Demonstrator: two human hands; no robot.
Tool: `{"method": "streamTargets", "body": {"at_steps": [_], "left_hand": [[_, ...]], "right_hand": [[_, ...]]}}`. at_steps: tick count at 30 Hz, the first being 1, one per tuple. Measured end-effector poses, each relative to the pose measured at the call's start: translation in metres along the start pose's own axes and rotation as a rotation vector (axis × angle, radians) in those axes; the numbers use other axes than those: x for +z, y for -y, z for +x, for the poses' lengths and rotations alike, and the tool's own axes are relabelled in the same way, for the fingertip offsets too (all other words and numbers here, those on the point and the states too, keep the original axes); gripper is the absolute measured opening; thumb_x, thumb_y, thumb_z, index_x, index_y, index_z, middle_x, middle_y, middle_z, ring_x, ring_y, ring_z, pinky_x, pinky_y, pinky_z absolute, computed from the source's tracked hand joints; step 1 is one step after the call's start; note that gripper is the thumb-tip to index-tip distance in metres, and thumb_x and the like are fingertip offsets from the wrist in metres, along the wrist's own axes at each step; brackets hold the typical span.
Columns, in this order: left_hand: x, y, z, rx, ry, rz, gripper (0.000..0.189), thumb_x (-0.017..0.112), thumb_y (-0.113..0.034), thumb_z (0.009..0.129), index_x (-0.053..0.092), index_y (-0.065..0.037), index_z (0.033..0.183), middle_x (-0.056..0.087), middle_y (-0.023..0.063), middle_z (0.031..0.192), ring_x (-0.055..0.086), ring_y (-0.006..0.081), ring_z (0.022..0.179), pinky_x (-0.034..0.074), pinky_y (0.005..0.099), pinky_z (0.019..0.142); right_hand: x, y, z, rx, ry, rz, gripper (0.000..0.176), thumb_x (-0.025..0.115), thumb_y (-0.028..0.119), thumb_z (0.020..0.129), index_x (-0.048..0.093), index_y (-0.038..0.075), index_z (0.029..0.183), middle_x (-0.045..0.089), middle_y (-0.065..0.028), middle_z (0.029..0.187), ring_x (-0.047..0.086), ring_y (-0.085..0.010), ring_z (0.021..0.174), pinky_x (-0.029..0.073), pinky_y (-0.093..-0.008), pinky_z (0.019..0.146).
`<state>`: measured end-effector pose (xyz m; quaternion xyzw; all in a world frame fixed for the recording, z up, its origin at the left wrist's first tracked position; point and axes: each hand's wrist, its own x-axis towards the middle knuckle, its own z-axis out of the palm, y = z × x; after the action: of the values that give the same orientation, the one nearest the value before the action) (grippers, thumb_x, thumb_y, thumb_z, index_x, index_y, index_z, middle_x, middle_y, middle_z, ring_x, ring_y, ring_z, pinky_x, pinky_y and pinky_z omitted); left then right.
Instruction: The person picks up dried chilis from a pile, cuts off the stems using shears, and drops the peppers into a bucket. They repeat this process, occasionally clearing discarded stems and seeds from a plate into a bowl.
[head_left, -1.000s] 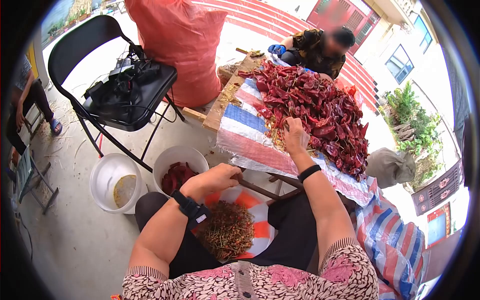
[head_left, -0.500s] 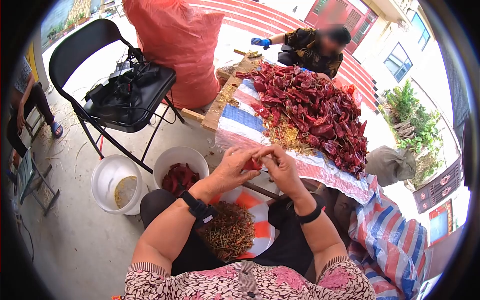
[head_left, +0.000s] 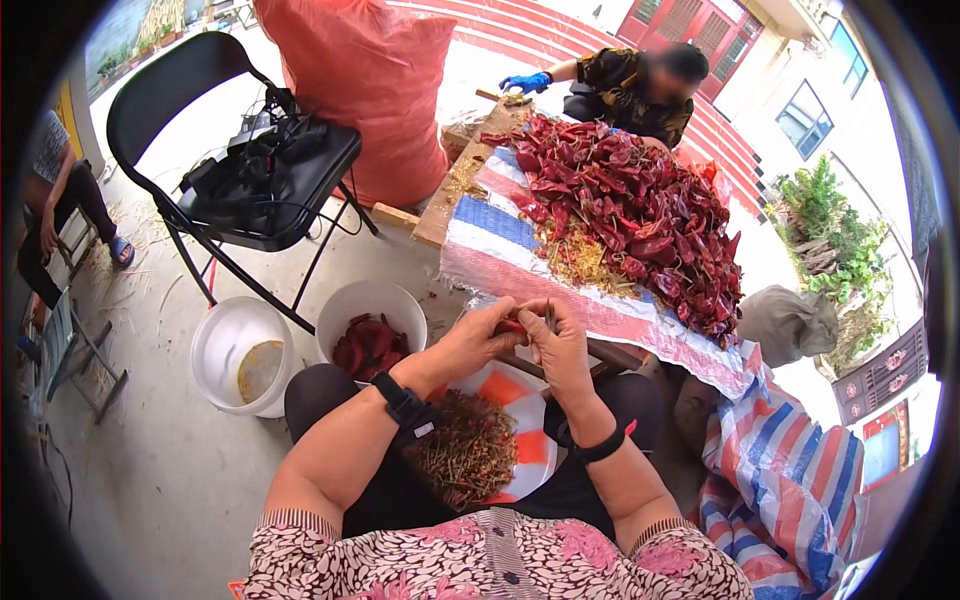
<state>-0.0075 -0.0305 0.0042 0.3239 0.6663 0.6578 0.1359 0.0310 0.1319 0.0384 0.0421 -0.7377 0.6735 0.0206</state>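
Observation:
In front of my lap, my left hand (head_left: 482, 336) is closed around a dried red chili pepper (head_left: 513, 325), mostly hidden by the fingers. My right hand (head_left: 562, 345) meets it there, thumb and fingers pinched on the pepper's end; a thin dark piece, perhaps the stem, shows by the fingertips. Below the hands, a pile of stems and seeds (head_left: 465, 450) lies on an orange-and-white sheet (head_left: 535, 445) between my legs. To the left stands a white bucket (head_left: 362, 298) with red pepper pods (head_left: 370, 346) inside. A big heap of dried red peppers (head_left: 630, 215) covers the table ahead.
A second white bucket (head_left: 212, 350) stands further left. Behind it is a black folding chair (head_left: 185, 105) loaded with cables, beside a tall red sack (head_left: 365, 80). Striped sheeting (head_left: 780, 480) hangs at the right. Across the table, a person wears a blue glove (head_left: 525, 83); another sits far left.
Both hands have come down slightly towards my lap, still together on the pepper. The view has shifted a little. The co-worker's blue-gloved hand looks more spread.

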Motion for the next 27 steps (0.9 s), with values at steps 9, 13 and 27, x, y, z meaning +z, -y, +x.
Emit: {"method": "streamTargets", "body": {"at_steps": [9,13,27], "left_hand": [[-0.002,0.033,-0.001,0.174,-0.126,0.139,0.019,0.056,-0.012,0.094,0.048,-0.005,0.109,0.048,0.0028,0.098,0.045,0.0097,0.09,0.044,0.0265,0.079],[0.001,0.032,-0.001,0.014,-0.177,0.231,0.023,0.056,-0.017,0.095,0.047,-0.004,0.112,0.046,0.0018,0.099,0.044,0.0084,0.092,0.042,0.0259,0.082],[-0.007,-0.005,-0.011,-0.068,0.013,-0.364,0.026,0.056,-0.023,0.097,0.056,-0.003,0.114,0.053,-0.0049,0.087,0.044,0.0028,0.076,0.038,0.0184,0.068]], "right_hand": [[0.026,0.005,-0.005,-0.575,-0.107,-0.699,0.015,0.069,0.008,0.082,0.062,0.009,0.095,0.06,-0.008,0.096,0.064,-0.0254,0.082,0.05,-0.0319,0.07],[0.028,-0.001,0.0,-0.574,-0.133,-0.669,0.017,0.068,0.007,0.081,0.062,0.008,0.097,0.062,-0.0095,0.095,0.064,-0.027,0.082,0.05,-0.0312,0.071],[0.03,0.013,-0.019,-0.213,-0.247,0.046,0.008,0.055,0.013,0.096,0.052,0.006,0.094,0.06,-0.0014,0.08,0.037,-0.0012,0.047,0.03,-0.0182,0.041]]}}
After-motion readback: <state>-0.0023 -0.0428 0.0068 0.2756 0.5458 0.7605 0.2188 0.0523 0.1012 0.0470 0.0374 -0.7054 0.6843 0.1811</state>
